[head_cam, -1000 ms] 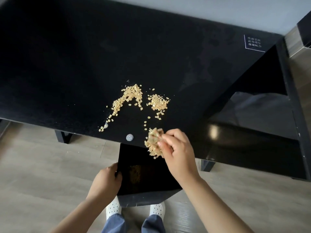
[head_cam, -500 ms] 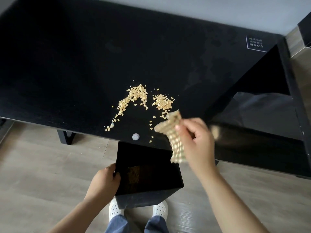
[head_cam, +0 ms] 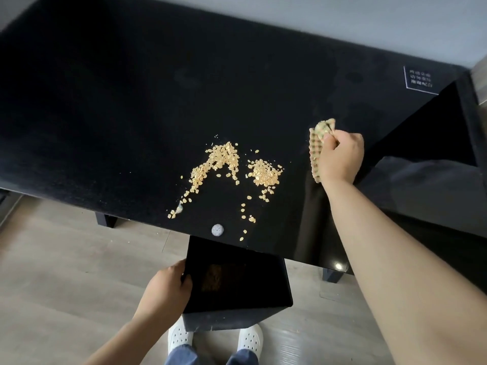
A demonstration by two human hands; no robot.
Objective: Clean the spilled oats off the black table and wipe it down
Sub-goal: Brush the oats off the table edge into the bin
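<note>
Clutching cloth (head_cam: 317, 143) in right hand (head_cam: 340, 159) near table's (head_cam: 118, 101) right edge, beside oats (head_cam: 229, 164). Gripping bin (head_cam: 224, 318) with left hand (head_cam: 165, 289) under front edge.

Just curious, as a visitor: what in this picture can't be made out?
All in the head view:
- Black table: left end cut off by the frame edge.
- Label: print too small to read.
- Black bin: inside too dark to tell its contents.
- Cloth: partly covered by the right hand gripping it.
- Grey disc near the table edge: too small to identify.
</note>
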